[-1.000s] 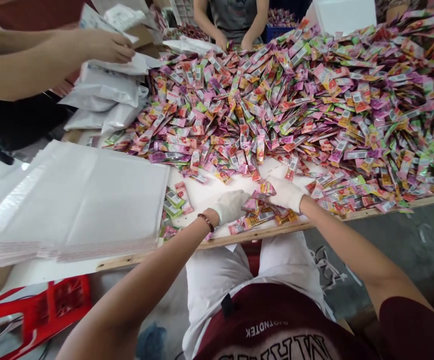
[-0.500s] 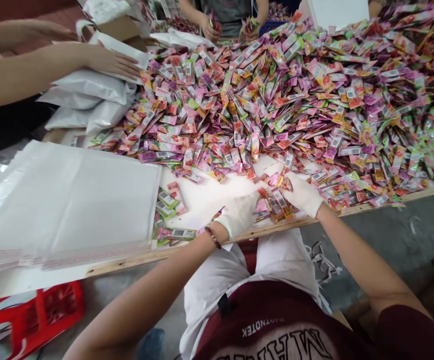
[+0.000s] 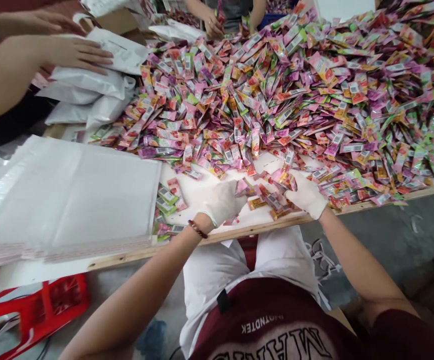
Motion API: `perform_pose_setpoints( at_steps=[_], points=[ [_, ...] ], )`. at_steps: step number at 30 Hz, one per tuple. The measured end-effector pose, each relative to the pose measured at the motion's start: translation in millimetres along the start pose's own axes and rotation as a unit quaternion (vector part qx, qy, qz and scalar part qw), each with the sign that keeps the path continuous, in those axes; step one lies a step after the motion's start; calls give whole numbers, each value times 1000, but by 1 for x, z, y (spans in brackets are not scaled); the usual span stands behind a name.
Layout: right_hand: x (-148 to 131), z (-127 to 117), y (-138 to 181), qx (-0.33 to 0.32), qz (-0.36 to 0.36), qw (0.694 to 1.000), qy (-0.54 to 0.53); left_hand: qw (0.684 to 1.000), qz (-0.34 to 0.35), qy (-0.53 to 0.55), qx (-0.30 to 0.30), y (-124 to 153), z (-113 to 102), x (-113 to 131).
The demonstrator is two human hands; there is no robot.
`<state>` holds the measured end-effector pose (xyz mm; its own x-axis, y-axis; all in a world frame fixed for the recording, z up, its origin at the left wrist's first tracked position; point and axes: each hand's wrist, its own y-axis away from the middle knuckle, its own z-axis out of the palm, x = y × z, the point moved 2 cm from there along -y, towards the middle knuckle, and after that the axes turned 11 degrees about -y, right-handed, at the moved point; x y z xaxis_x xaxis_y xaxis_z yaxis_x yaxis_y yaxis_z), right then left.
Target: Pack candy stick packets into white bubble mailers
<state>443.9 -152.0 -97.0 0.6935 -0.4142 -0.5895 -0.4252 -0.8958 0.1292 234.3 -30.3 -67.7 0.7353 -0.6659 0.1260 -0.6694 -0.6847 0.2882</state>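
A huge heap of small colourful sachets covers the white table. Both my hands wear white gloves. My left hand rests near the table's front edge, fingers curled on a pink sachet at its tips. My right hand lies a little to the right, fingers closed on a few sachets. A small loose cluster of sachets lies between the two hands. A short stack of green and pink sachets sits left of my left hand.
A pile of white padded mailers fills the left of the table. Another person's hands press filled white bags at the far left. A third person's hands work at the far side. A red crate stands on the floor.
My left hand has shifted left and slightly up, away from the loose cluster. My right hand has stayed near the heap's edge. The other person's hands at the left moved onto the white bags.
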Motion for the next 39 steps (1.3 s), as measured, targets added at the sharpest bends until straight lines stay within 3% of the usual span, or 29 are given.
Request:
perform_pose_setpoints(
  at_steps=[6,11,15,22,26,30,33,35,37,39],
  points=[
    [-32,38,-11,-66,-48,996,24,999,-27,35,9,-6,12,-3],
    [-27,54,-18,-83,-34,995,38,983,-23,153,98,-13,5,-26],
    [-23,57,-18,-80,-41,995,47,982,-25,159,100,-10,2,-36],
    [-27,61,-19,-94,-32,991,88,999,-9,-21,-22,5,44,13],
    [-22,59,-21,-78,-45,996,-7,994,36,-103,-15,5,57,35],
    [-12,61,-21,-41,-59,993,-97,992,76,-104,12,4,58,40],
    [-4,55,-18,-15,-62,982,-180,997,55,-40,40,5,49,30],
    [0,43,-16,2,-70,972,-225,994,41,75,71,6,37,16],
    [2,27,-15,-7,-100,967,-233,966,29,234,106,6,22,-2],
    [-1,16,-15,-60,-142,969,-193,926,20,355,129,3,12,-21]
  ],
)
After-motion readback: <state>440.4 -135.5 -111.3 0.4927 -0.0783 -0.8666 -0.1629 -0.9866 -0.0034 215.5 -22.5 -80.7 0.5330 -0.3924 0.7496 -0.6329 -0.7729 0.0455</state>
